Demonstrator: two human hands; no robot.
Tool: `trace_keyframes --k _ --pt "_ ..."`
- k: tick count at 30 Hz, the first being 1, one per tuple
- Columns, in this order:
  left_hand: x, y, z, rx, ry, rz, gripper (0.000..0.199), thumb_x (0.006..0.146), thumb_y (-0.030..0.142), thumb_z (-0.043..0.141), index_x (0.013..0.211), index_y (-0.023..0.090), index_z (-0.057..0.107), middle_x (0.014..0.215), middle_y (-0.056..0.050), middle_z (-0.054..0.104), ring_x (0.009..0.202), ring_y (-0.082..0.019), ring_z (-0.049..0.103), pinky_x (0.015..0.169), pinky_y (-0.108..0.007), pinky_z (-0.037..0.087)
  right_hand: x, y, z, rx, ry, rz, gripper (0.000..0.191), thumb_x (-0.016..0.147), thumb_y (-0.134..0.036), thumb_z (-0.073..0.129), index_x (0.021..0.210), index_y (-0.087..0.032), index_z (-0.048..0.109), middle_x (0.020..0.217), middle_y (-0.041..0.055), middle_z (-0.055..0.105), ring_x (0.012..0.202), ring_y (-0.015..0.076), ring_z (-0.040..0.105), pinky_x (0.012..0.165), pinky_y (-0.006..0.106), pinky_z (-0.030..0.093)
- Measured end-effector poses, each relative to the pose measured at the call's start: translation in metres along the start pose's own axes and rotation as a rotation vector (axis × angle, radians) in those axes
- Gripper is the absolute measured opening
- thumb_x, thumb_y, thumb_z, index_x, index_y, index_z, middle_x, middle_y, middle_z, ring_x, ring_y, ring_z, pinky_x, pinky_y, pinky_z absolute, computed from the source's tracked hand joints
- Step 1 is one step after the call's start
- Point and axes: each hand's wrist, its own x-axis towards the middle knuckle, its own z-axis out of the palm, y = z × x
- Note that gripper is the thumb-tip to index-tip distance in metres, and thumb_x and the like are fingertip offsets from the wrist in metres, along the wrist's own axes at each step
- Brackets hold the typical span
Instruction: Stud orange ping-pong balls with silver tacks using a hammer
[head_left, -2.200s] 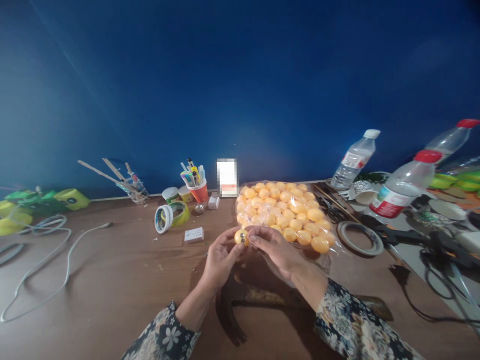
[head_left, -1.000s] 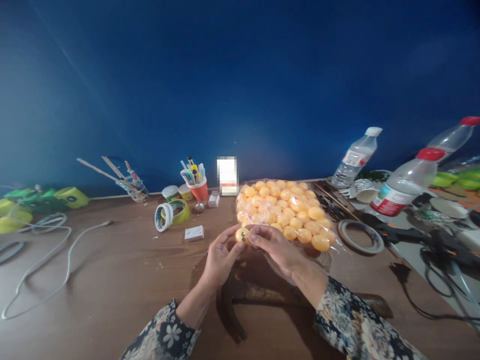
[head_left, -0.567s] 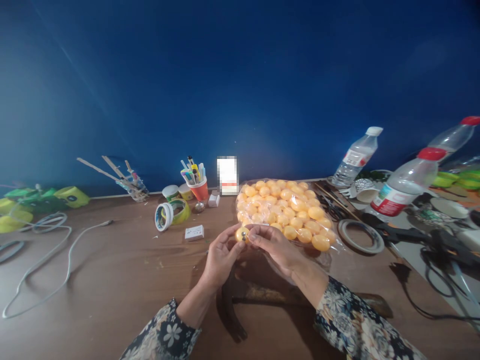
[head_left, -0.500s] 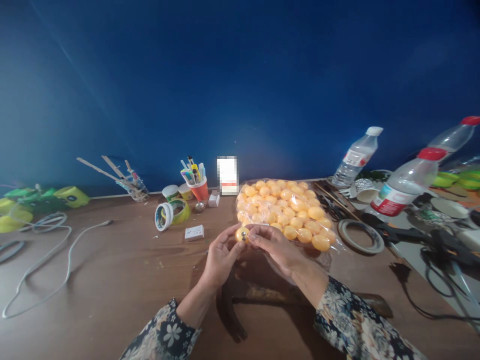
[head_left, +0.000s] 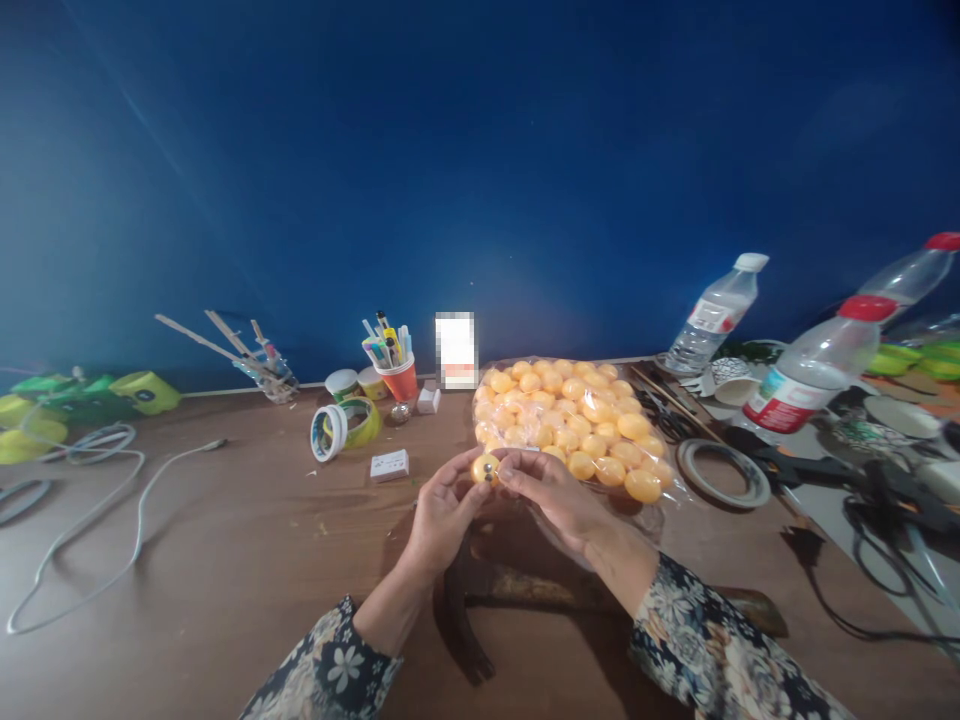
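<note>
A small yellow ball [head_left: 484, 466] with dark, shiny eye-like spots is held up between my hands. My left hand [head_left: 439, 508] pinches its left side between thumb and fingers. On the other side, my right hand [head_left: 559, 500] has its thumb and fingertips closed at the ball's right edge. Just behind lies a clear plastic bag [head_left: 574, 405] filled with several yellow balls of the same sort. Below my wrists a hammer [head_left: 540, 586] rests on the table, its handle partly covered by my right forearm.
Left of my hands are a small white box [head_left: 389, 464], tape rolls [head_left: 328, 434] and a cup of pens [head_left: 397, 378]. A white cable [head_left: 139, 500] curls at far left. Right stand plastic bottles [head_left: 814, 370], a tape roll [head_left: 723, 473], scissors [head_left: 667, 415] and a black plug [head_left: 802, 546].
Both hands stay nearly still around the yellow ball. The view has shifted very slightly; nothing has been picked up or let go.
</note>
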Motion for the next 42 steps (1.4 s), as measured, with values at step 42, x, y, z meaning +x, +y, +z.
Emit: trace_keyframes --k 42 --pt "0.0000 -0.0001 -0.0001 -0.003 0.011 -0.006 0.042 0.072 0.027 0.077 0.110 0.015 0.066 0.105 -0.010 0.073 0.089 -0.019 0.070 0.078 -0.028 0.058 -0.0007 -0.0005 -0.0002 0.000 -0.013 0.003 0.030 0.060 -0.043 0.084 0.065 -0.018 0.067 0.097 0.0015 0.066 0.074 0.0125 0.055 0.076 0.029 0.044"
